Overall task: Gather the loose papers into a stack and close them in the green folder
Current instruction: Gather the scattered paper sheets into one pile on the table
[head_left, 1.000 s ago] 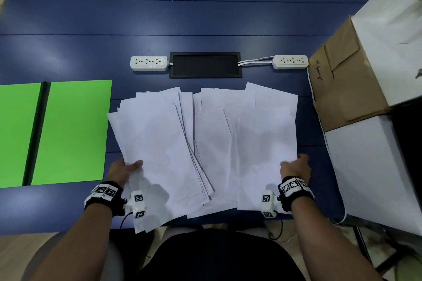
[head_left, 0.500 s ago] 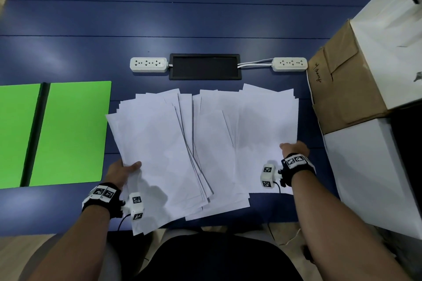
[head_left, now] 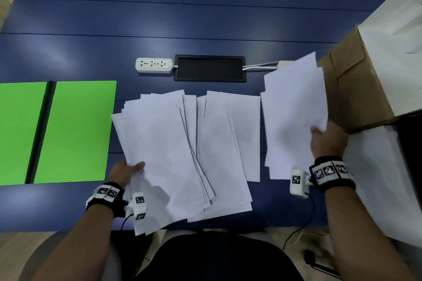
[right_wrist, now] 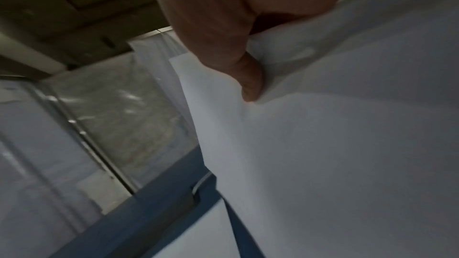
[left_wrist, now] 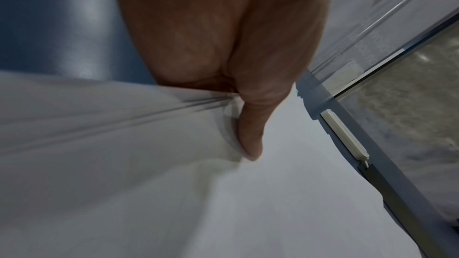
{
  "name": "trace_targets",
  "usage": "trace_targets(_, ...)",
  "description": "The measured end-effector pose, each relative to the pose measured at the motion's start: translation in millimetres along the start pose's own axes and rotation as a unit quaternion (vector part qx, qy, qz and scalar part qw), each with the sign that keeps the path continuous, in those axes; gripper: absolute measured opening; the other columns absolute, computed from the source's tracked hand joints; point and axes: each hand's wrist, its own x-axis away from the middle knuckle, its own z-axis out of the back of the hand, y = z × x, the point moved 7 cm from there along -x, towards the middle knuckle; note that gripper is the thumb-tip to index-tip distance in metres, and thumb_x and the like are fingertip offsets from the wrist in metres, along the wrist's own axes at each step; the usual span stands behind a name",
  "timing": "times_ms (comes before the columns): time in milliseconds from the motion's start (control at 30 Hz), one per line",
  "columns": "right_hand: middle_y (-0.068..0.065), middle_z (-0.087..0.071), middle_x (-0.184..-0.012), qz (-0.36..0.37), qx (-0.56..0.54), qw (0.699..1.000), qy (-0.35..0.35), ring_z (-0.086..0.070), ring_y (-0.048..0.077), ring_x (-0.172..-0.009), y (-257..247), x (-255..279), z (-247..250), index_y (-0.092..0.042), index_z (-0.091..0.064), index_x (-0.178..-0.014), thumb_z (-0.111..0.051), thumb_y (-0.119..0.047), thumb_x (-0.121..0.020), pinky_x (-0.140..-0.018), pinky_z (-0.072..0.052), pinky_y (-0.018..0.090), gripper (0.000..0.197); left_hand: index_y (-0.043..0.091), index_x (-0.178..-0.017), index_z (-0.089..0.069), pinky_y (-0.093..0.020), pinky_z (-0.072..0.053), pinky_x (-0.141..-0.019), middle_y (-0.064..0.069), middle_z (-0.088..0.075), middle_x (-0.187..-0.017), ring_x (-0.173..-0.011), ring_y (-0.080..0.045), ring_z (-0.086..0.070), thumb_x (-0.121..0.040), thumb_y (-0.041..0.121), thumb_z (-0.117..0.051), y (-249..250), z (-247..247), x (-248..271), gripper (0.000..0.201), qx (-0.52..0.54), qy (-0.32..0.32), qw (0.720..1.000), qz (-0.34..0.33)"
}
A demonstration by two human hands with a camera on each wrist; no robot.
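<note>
Left hand [head_left: 124,172]: thumb pinching the fanned papers [head_left: 173,155] at the table's [head_left: 205,18] near edge;
Right hand [head_left: 328,141]: gripping a lifted sheaf [head_left: 294,116];
Folder [head_left: 75,130]: open, left edge

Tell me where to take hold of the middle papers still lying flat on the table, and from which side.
Grip the middle papers by their near edge, coming from the person's side. Those sheets lie flat and fanned, their near corners close to the table's front edge, so fingers could probably slide under there. The left hand and right hand already hold the batches on either side.
</note>
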Motion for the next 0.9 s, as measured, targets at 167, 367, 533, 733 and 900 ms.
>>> trace_targets(167,0.03,-0.069,-0.103,0.094,-0.062,0.992,0.059,-0.067,0.045,-0.095,-34,-2,45,0.007,-0.064,-0.1,-0.066,-0.022,-0.086,-0.083,-0.054,0.054,0.033,0.001,-0.121,-0.07,-0.06,-0.056,-0.095,-0.023,-0.076,-0.109,-0.101,-0.04,-0.073,-0.086,0.011,-0.08,4,-1,5,0.038,-0.003,-0.001,1.0,-0.001)
trace_targets(367,0.013,-0.071,-0.111,0.069,-0.3,0.947,-0.087,-0.069,0.033,-0.101,-79,17,24,-0.005,-0.065,-0.117,-0.076,-0.015,-0.081,-0.091,-0.057,0.046,0.039,0.002,-0.123,-0.07,-0.052,-0.058,-0.092,-0.021,-0.076,-0.111,-0.101,-0.037,-0.073,-0.087,0.014,-0.078,10,-2,15,0.038,-0.012,-0.002,1.0,-0.004)
trace_targets(533,0.016,-0.074,-0.112,-0.031,-0.422,0.859,-0.288,-0.072,0.036,-0.097,-106,70,-73,-0.003,-0.066,-0.115,-0.078,0.009,-0.066,-0.09,-0.057,0.053,0.052,0.001,-0.139,-0.058,-0.044,-0.049,-0.098,-0.021,-0.064,-0.136,-0.119,-0.038,-0.064,-0.1,0.055,-0.054,18,-3,21,0.067,-0.006,0.014,1.0,0.003)
trace_targets(733,0.012,-0.069,-0.119,-0.039,-0.271,0.874,-0.402,-0.067,0.029,-0.112,-133,171,-195,-0.006,-0.061,-0.125,-0.063,0.013,-0.077,-0.101,-0.052,0.042,0.052,0.015,-0.154,-0.045,-0.055,-0.038,-0.116,-0.018,-0.048,-0.156,-0.139,-0.039,-0.049,-0.073,0.099,-0.031,5,1,14,0.118,0.035,0.027,0.996,0.075)
trace_targets(900,0.016,-0.058,-0.13,-0.015,-0.123,0.86,-0.495,-0.059,0.031,-0.106,-150,230,-239,-0.014,-0.032,-0.148,-0.043,-0.001,-0.093,-0.083,-0.048,0.03,0.058,0.005,-0.141,-0.057,-0.052,-0.047,-0.107,-0.011,-0.062,-0.136,-0.129,-0.037,-0.058,-0.083,0.071,-0.067,17,-5,25,0.088,0.024,-0.01,1.0,0.009)
